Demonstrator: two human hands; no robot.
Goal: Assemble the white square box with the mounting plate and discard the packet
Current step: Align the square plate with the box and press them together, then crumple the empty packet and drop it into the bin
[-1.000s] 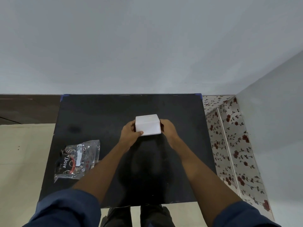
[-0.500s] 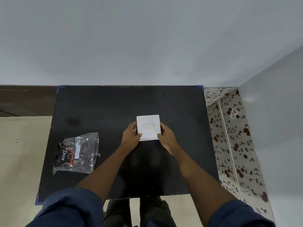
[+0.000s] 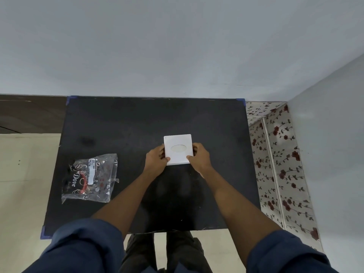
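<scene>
A white square box [image 3: 178,149] with an oval mark on its upper face lies flat near the middle of the black table [image 3: 122,127]. My left hand [image 3: 156,159] grips its left edge, thumb on the near left corner. My right hand [image 3: 199,156] holds its right edge, thumb on the near right corner. A crumpled clear plastic packet [image 3: 91,178] with black and red print lies on the table's left side, well apart from both hands. I cannot tell the mounting plate apart from the box.
A grey wall runs along the table's far edge. A floral-patterned panel [image 3: 279,164] stands close to the table's right side. Blue tape marks the table's corners. Cream floor lies to the left, and my dark trousers show at the near edge.
The box was tilted up with a side face toward me; now its broad face with the oval mark points up, held by both hands. The packet has not moved.
</scene>
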